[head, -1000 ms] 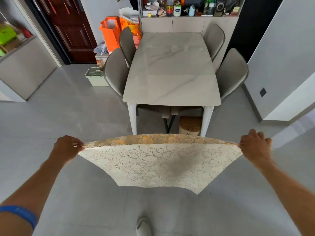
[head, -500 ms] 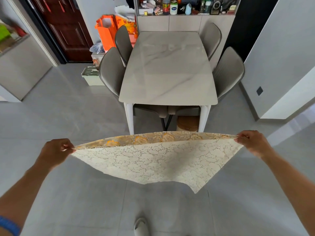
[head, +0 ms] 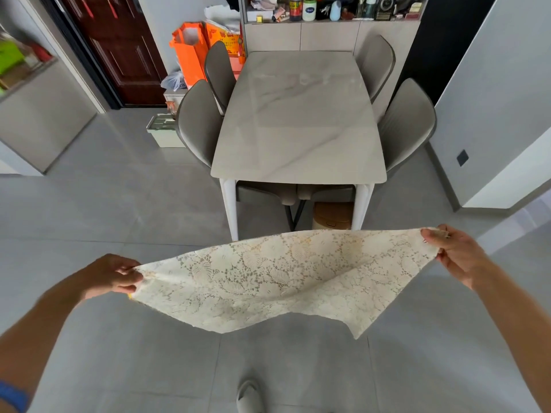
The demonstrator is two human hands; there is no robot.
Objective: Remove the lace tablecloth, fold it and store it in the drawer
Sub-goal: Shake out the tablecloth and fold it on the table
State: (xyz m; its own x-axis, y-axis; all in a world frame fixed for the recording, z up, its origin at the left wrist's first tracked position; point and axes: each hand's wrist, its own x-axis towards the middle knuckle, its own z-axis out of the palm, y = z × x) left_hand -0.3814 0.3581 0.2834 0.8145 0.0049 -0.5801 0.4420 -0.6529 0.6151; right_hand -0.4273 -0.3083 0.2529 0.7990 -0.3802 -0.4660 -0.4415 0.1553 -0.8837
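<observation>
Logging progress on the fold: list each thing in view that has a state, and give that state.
tablecloth: off the table, folded, held up stretched between both hands
left hand: pinching one end
right hand: pinching the other end
table: bare
chairs: pushed in
door: closed

1. Grey tiled floor (head: 125,210), glossy with soft daylight.
2. Marble-topped table (head: 298,123) on white legs, far end against a beige cabinet (head: 301,35) with a cluttered shelf.
3. Four grey chairs (head: 199,120), two along each long side.
4. Dark red door (head: 119,46) at back left; orange bags (head: 189,55) beside it.
5. Pale walls (head: 489,93) on the right, with a dark socket (head: 462,158).
6. Brown bin (head: 332,216) under the table.
</observation>
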